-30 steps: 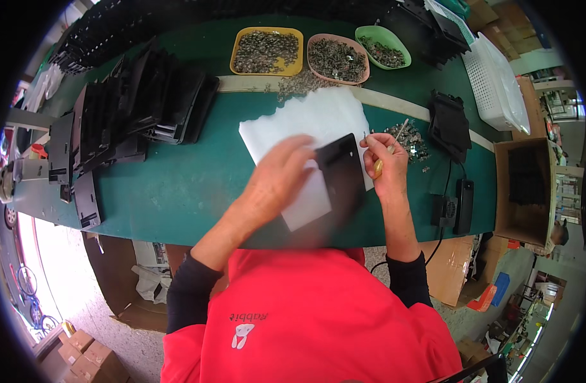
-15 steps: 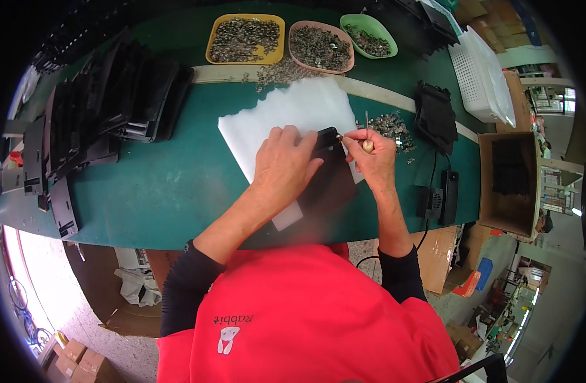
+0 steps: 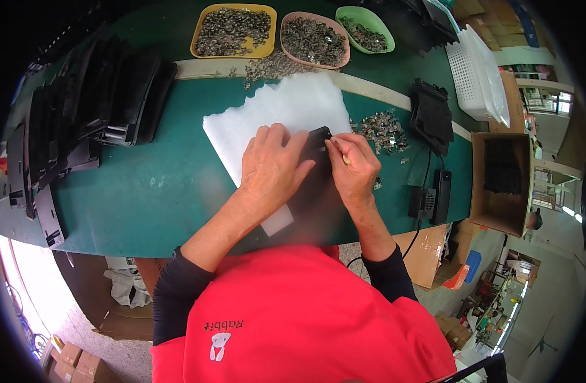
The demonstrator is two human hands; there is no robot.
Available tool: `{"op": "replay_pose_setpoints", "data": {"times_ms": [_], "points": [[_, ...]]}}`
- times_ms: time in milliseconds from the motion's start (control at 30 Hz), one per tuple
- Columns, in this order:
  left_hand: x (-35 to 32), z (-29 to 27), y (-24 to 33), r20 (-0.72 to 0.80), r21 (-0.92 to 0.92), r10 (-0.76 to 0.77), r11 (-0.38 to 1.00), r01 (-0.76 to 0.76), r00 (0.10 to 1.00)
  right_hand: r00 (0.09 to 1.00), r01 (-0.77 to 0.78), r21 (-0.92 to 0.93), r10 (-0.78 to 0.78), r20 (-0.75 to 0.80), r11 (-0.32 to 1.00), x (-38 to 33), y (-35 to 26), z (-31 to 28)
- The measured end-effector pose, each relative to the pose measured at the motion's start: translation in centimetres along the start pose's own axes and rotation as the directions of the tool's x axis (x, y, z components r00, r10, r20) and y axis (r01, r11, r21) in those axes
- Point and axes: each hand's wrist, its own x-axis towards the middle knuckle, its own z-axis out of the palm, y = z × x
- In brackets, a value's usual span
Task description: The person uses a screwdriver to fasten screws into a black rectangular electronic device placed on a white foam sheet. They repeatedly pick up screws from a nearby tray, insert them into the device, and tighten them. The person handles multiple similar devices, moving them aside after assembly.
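Note:
A black plastic panel [image 3: 319, 185] lies on a sheet of white foam [image 3: 293, 96] on the green worktable. My left hand [image 3: 270, 159] bears down on the panel's left side, fingers bent over it and thumb stretched across. At the panel's far right corner, my right hand [image 3: 355, 167] is closed, its thumb and forefinger pinched against the edge. A small tool with a tan end [image 3: 347, 159] shows between its fingers, mostly hidden. Whatever the fingertips pinch is too small to make out. Just beyond that hand lies a loose heap of small metal clips [image 3: 381, 131].
Yellow [image 3: 195, 48], pink [image 3: 284, 38] and green [image 3: 390, 41] trays of small metal parts stand at the back. Black plastic panels [image 3: 114, 96] are stacked on the left. Right of me are a black part [image 3: 431, 115], corded black device [image 3: 422, 203], white basket [image 3: 475, 76] and cardboard box [image 3: 525, 191].
My right hand has turned and closed in against the panel's corner; the tool's thin shaft, earlier pointing up, no longer shows. The whole view has shifted slightly, and my left hand stays on the panel.

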Motion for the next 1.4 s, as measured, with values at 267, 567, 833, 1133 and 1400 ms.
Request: {"op": "replay_pose_setpoints", "data": {"times_ms": [267,567,833,1133,1400], "points": [[0.0,0.2,-0.2,-0.014,-0.006,0.006,1.0,-0.006,1.0,0.999,0.0,-0.131,0.005,0.04,0.991,-0.4,-0.7,0.0],[-0.1,0.4,-0.4,-0.07,-0.03,0.035,0.999,-0.037,0.997,0.845,-0.339,-0.124,0.36,0.395,0.932,3.9,0.0,-2.1],[-0.1,0.1,-0.2,-0.001,-0.01,-0.008,1.0,0.008,1.0,0.842,-0.211,-0.121,0.244,0.481,0.97,4.1,1.4,-1.6],[0.0,0.1,-0.3,0.004,-0.007,-0.011,1.0,0.011,1.0,0.922,-0.239,-0.025,0.235,0.307,0.971,2.6,0.6,-0.7],[0.0,0.1,-0.4,0.002,-0.011,-0.011,1.0,0.011,1.0,0.87,-0.255,-0.112,0.278,0.407,0.961,3.9,0.3,-1.0]]}}
